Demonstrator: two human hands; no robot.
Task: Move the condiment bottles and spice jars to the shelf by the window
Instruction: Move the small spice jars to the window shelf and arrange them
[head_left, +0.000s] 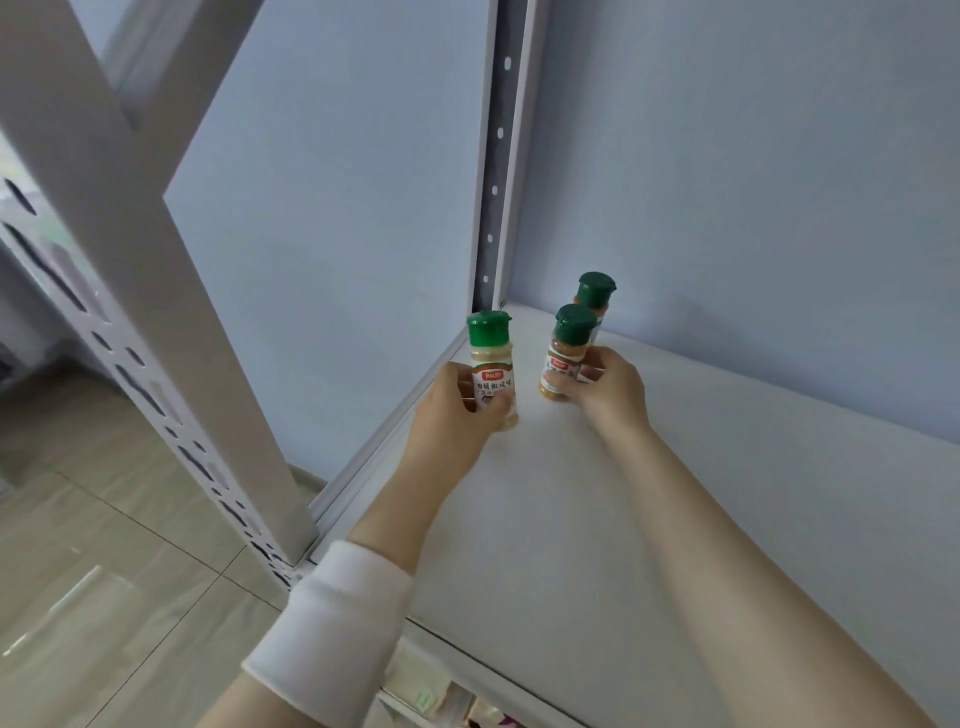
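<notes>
The shelf board (675, 493) is showing a smooth, matt white face, and the slotted upright (156, 260) beside it is looking like white-painted metal with a dull sheen. The pale spice jar (493, 374) and the orange spice jar (563, 364) are looking like clear plastic, each wearing a printed label and a shiny green plastic cap (488, 326). The floor tiles (104, 545) are gleaming, catching reflections. The white cuff (332, 623) is looking like soft knitted cloth.

left grip (457, 410): holds pale-powder green-capped spice jar (491, 364) | right grip (613, 389): holds orange-powder green-capped spice jar (566, 358) | third green-capped jar (595, 293): just behind, on white shelf (675, 519)
</notes>
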